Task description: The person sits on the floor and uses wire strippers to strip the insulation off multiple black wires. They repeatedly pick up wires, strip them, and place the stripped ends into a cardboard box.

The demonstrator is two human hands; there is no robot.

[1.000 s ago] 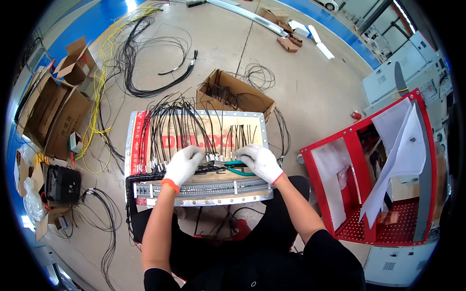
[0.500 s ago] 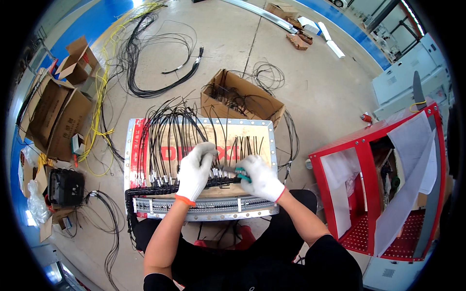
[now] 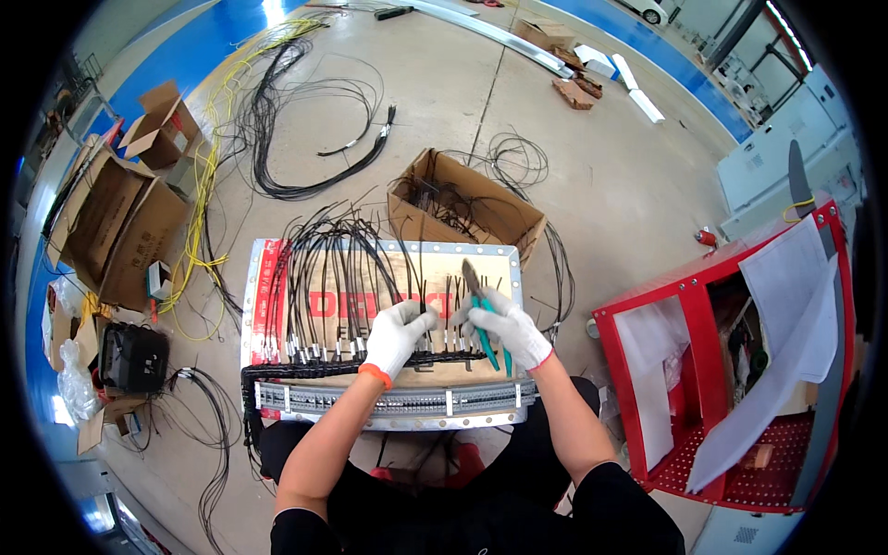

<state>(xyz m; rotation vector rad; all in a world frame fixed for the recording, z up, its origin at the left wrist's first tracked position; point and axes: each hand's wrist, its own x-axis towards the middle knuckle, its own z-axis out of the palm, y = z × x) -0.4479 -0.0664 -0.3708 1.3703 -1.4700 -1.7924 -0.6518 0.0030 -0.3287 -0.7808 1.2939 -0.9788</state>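
Observation:
My left hand (image 3: 396, 337), in a white glove with an orange cuff, is closed at the fingertips around a black wire. My right hand (image 3: 514, 333), also gloved in white, grips pliers (image 3: 484, 319) with green handles; their dark jaws point up and away from me. Many black wires (image 3: 344, 268) with white sleeves stand up from a black wire bundle (image 3: 319, 367) running across a metal-edged board (image 3: 499, 252) on my lap. Along the board's near side lies a grey terminal strip (image 3: 370, 400). My gloves hide part of the bundle.
Beyond the board stands an open cardboard box (image 3: 499, 217) with black wires inside. Cardboard boxes (image 3: 129, 217) and a black case (image 3: 135, 357) are on the left. A red rack (image 3: 698, 347) stands at the right. Yellow cable (image 3: 196, 245) and a black cable coil (image 3: 305, 191) lie on the floor.
The pliers have swung from pointing left, near the bundle, to pointing up and away. My left hand has shifted right and nearer to me. The view has tilted slightly.

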